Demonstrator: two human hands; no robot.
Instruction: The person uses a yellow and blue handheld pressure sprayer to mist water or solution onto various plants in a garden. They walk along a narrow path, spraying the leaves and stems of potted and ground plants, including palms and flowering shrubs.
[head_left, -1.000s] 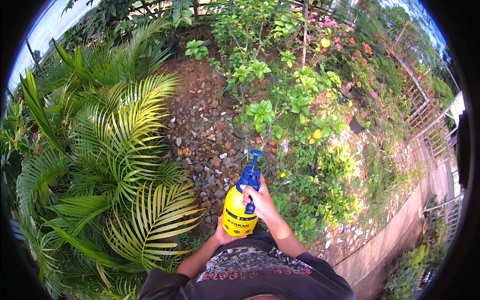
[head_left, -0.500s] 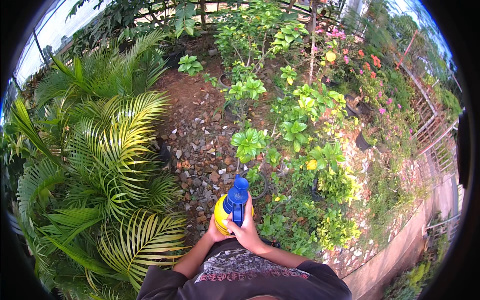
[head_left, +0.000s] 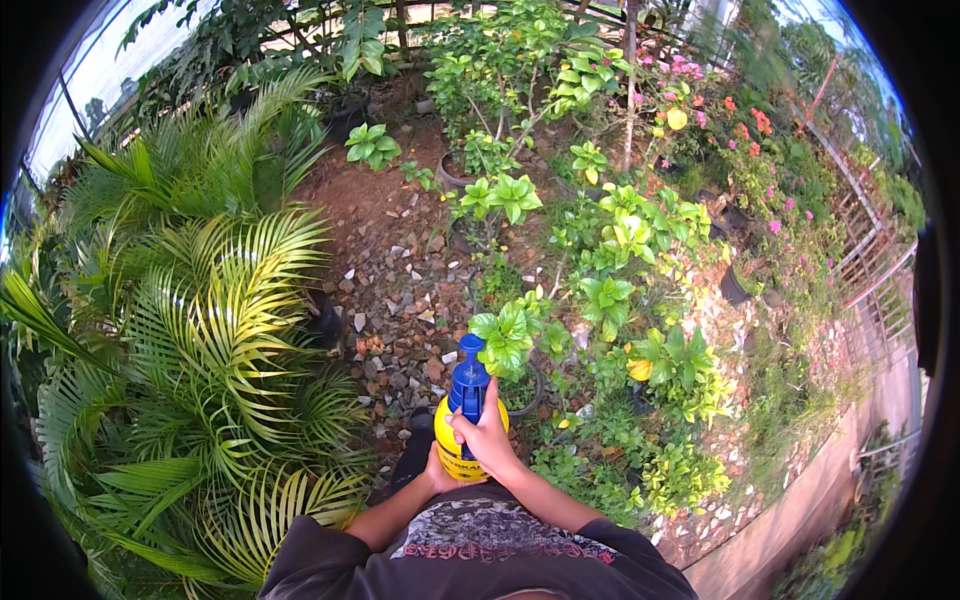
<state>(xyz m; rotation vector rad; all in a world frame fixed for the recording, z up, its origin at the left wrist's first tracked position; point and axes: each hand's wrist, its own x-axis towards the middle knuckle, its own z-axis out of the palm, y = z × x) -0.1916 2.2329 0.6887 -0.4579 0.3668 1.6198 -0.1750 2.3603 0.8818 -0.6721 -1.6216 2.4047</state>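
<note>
Close in front of my body I hold a pump spray bottle [head_left: 467,385] with a round yellow tank and a blue pump top. My right hand [head_left: 485,440] is closed around its blue handle, thumb across the near side. Low on the yellow tank, my left hand [head_left: 436,474] supports it from the left; its fingers are partly hidden behind the tank. Just beyond the pump top is a leafy shrub [head_left: 504,337] with glossy green leaves, its leaves touching or nearly touching the top.
Palm fronds [head_left: 220,320] fill the left side. Broken stones [head_left: 395,300] cover the ground between them and several potted shrubs [head_left: 610,300]. Pink and orange flowers [head_left: 760,122] grow at the far right, beside a metal fence [head_left: 870,240] and a concrete edge [head_left: 790,510].
The spray bottle has shifted slightly left and the shrub's leaves now appear right beside its top. My leg and shoe have come into view at its left. Both hands keep their hold.
</note>
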